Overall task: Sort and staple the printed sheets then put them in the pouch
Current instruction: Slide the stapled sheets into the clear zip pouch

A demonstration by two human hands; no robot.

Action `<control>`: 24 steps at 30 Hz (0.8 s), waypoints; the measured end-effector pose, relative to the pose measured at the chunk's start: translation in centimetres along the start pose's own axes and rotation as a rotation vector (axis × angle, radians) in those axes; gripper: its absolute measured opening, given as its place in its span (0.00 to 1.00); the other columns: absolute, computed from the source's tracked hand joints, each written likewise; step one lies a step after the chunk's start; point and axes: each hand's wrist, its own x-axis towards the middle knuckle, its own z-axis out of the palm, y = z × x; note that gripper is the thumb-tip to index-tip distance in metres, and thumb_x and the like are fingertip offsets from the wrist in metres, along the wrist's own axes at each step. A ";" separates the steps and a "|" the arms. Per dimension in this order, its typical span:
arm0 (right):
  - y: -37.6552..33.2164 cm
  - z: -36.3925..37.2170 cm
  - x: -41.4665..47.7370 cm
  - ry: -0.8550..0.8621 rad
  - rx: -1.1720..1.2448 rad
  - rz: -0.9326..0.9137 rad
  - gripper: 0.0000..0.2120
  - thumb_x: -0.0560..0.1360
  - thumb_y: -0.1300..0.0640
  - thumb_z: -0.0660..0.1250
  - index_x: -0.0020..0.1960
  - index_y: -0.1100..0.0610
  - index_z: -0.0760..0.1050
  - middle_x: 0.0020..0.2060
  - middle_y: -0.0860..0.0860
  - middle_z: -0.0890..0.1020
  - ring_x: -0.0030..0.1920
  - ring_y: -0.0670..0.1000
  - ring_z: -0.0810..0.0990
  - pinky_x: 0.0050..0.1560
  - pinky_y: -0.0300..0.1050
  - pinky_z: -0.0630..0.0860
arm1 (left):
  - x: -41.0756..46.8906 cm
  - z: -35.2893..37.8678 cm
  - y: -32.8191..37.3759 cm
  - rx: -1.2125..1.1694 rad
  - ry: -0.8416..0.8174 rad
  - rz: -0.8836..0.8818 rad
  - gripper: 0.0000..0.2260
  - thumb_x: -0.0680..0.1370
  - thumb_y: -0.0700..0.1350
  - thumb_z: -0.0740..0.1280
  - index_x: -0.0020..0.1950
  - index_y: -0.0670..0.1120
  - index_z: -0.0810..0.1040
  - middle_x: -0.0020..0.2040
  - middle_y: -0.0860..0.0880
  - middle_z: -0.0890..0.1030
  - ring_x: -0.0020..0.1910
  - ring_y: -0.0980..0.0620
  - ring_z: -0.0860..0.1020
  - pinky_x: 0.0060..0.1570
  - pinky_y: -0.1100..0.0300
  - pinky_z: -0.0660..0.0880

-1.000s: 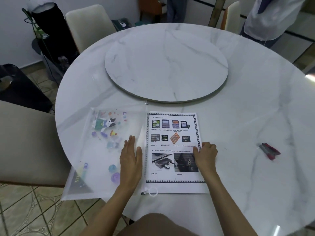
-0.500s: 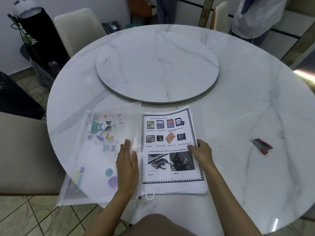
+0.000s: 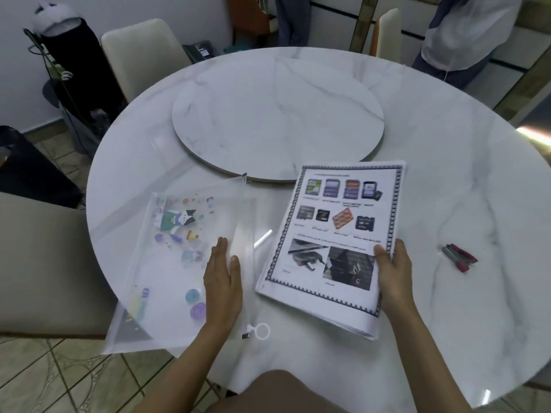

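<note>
Seated at 6 o'clock of the round marble table [image 3: 447,189]. Pressing the left hand [image 3: 222,281] palm-down on the clear zip pouch [image 3: 179,263], fingers straight and close together, forearm reaching in from 6 o'clock toward 12. Pouch lying flat at about 7 o'clock, near left corner overhanging the table edge, white ring pull [image 3: 262,331] at its near right corner. Gripping the stack of printed sheets [image 3: 334,234] with the right hand [image 3: 393,278] at the stack's 4 o'clock edge, thumb on top of the page, other fingers hidden underneath. Stack seemingly raised off the tabletop at about 5 o'clock, top swung toward 1 o'clock, just right of the pouch and apart from it, far edge near the marble turntable [image 3: 277,114]. Red stapler [image 3: 459,257] lying at 4 o'clock, well apart from the right hand.
</note>
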 end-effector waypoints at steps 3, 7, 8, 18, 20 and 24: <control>-0.2 0.0 0.1 0.133 0.058 -0.032 0.02 0.79 0.58 0.58 0.51 0.53 0.68 0.48 0.51 0.78 0.49 0.55 0.79 0.56 0.57 0.76 | 0.5 0.3 0.1 0.024 -0.008 -0.010 0.19 0.82 0.48 0.51 0.74 0.48 0.60 0.74 0.50 0.63 0.75 0.52 0.57 0.70 0.62 0.50; -0.6 0.9 -0.4 0.253 0.115 -0.039 0.09 0.79 0.59 0.58 0.44 0.46 0.68 0.43 0.43 0.77 0.47 0.52 0.78 0.56 0.54 0.76 | 0.8 0.6 0.4 0.028 -0.009 -0.013 0.19 0.82 0.46 0.52 0.74 0.48 0.61 0.74 0.50 0.63 0.75 0.51 0.57 0.71 0.59 0.51; -0.5 1.3 -0.5 0.256 0.121 -0.035 0.08 0.79 0.59 0.58 0.45 0.46 0.68 0.43 0.43 0.77 0.48 0.52 0.78 0.56 0.54 0.76 | 0.8 0.7 0.4 0.028 -0.009 -0.013 0.19 0.82 0.46 0.52 0.73 0.48 0.61 0.74 0.50 0.63 0.75 0.51 0.57 0.71 0.60 0.51; 0.3 4.9 -3.0 -0.033 0.080 0.048 0.03 0.79 0.59 0.58 0.53 0.54 0.68 0.45 0.50 0.78 0.42 0.47 0.78 0.40 0.41 0.75 | 0.2 1.3 2.4 -0.028 -0.104 0.019 0.25 0.78 0.56 0.49 0.74 0.49 0.59 0.75 0.51 0.62 0.75 0.52 0.56 0.72 0.59 0.50; 0.4 4.9 -2.9 -0.099 0.070 0.077 0.04 0.79 0.58 0.58 0.54 0.53 0.68 0.49 0.51 0.79 0.47 0.52 0.81 0.47 0.49 0.79 | 0.2 1.5 2.1 -0.018 -0.136 0.017 0.27 0.76 0.57 0.49 0.74 0.49 0.59 0.75 0.50 0.62 0.75 0.52 0.55 0.74 0.56 0.51; 0.2 3.9 -2.4 -0.163 0.036 0.102 0.05 0.79 0.57 0.60 0.55 0.52 0.69 0.53 0.53 0.80 0.51 0.56 0.81 0.54 0.56 0.78 | -0.1 1.9 1.6 0.024 -0.165 0.010 0.25 0.79 0.55 0.50 0.74 0.48 0.58 0.75 0.50 0.60 0.76 0.52 0.54 0.74 0.55 0.50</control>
